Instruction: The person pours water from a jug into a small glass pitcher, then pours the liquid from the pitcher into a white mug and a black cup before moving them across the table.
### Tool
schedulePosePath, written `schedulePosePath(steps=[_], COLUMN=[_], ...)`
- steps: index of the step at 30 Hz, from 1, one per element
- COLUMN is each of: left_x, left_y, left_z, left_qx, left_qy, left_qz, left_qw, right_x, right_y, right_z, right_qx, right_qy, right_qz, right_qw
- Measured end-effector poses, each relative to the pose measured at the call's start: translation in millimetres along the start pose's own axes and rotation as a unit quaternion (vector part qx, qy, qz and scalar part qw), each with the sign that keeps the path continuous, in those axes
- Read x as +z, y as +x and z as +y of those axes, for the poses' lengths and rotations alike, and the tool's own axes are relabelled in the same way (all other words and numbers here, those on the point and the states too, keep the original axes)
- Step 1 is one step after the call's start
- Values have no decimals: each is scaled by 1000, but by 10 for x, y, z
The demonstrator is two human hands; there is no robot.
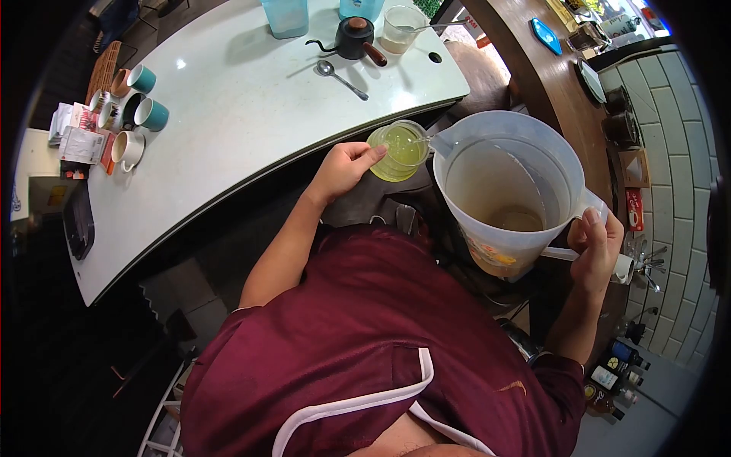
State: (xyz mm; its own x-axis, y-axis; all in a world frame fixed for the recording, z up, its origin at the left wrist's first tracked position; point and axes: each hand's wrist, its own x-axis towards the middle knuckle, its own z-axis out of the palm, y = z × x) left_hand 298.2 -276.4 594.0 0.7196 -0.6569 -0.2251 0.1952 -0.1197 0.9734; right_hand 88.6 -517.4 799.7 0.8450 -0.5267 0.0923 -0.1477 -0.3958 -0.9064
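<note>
My left hand [346, 171] grips the rim of a clear cup [397, 152] with pale green liquid in it. To its right, my right hand [596, 244] is closed round the handle of a large translucent pitcher [487, 228]. The pitcher is tilted, its spout at the cup's rim, and a thin clear stream enters the cup. Cloudy liquid shows inside the pitcher. Both vessels are held off the counter, just beyond its near edge.
On the white counter [221, 99] are a black kettle [352, 39], a spoon [341, 80], a clear container [400, 32] and teal cups [151, 113] at the left. A wooden counter [525, 57] runs along the right. Bottles [605, 378] stand at the lower right.
</note>
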Motion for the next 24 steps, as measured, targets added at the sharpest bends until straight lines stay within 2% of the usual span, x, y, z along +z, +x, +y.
schedulePosePath(steps=[24], left_x=[69], left_y=[154], left_z=[-482], left_qx=[25], left_qy=[-5], left_qz=[0], left_qw=[1000], right_x=[-17], right_y=[-162], right_z=[-54], right_qx=[19], right_qy=[7], right_qz=[11], right_qw=[1000])
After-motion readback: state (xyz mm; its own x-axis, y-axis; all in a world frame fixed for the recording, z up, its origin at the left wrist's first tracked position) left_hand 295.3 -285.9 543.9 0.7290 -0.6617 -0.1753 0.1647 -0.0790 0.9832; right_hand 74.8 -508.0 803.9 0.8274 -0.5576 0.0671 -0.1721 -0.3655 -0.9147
